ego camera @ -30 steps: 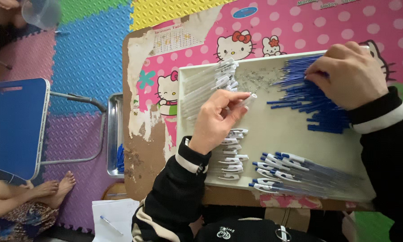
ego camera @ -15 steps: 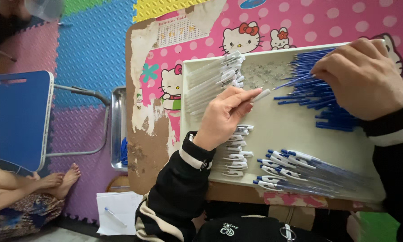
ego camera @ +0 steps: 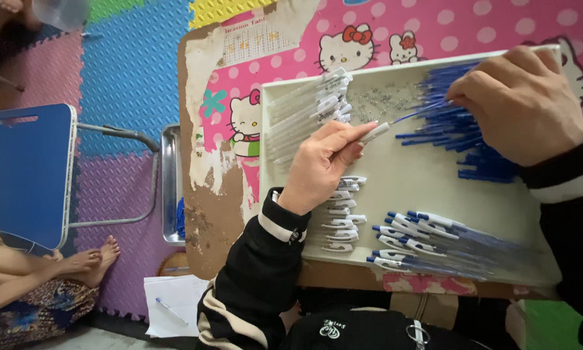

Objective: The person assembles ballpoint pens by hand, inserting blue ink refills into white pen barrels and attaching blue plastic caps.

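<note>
My left hand pinches a white pen barrel over a shallow white tray. My right hand holds a thin blue refill whose tip meets the barrel's end. Under my right hand lies a heap of blue refills. Clear barrels with white tips are stacked at the tray's far left. Small white pen caps lie below my left wrist. Assembled pens lie along the near edge. Tiny metal springs are scattered at the tray's top.
The tray rests on a small worn table with a pink cartoon-cat top. A metal tray and a blue folding chair stand at the left on coloured foam mats. Another person's bare feet and paper with a pen lie on the floor.
My left hand lifted the white barrel up and to the right. My right hand drew a blue refill out of the heap and brought its tip to the barrel.
</note>
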